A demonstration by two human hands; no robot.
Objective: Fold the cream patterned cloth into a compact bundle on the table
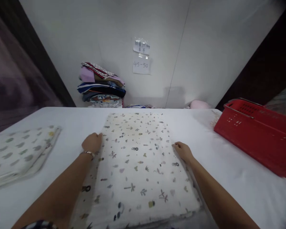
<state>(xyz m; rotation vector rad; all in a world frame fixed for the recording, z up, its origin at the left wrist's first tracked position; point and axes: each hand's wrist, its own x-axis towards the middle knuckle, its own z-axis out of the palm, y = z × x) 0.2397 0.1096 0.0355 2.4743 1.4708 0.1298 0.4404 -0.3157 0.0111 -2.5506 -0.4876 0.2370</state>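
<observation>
A folded white cloth (135, 165) with a small print of palm trees and leaves lies flat on the white table, right in front of me. At its left edge, my left hand (92, 143) is closed, with the fingers curled at the cloth's side. My right hand (183, 151) grips the opposite edge, thumb and fingers pinched together. Under the near part of the cloth, wider layers of thin fabric spread out at both sides and toward me. The fingertips of both hands are partly hidden.
Another folded printed cloth (23, 149) lies at the left of the white table (71, 122). A red plastic basket (257, 136) stands at the right. Behind the table's far edge rises a stack of folded fabrics (103, 84). Paper signs (141, 65) hang on the wall.
</observation>
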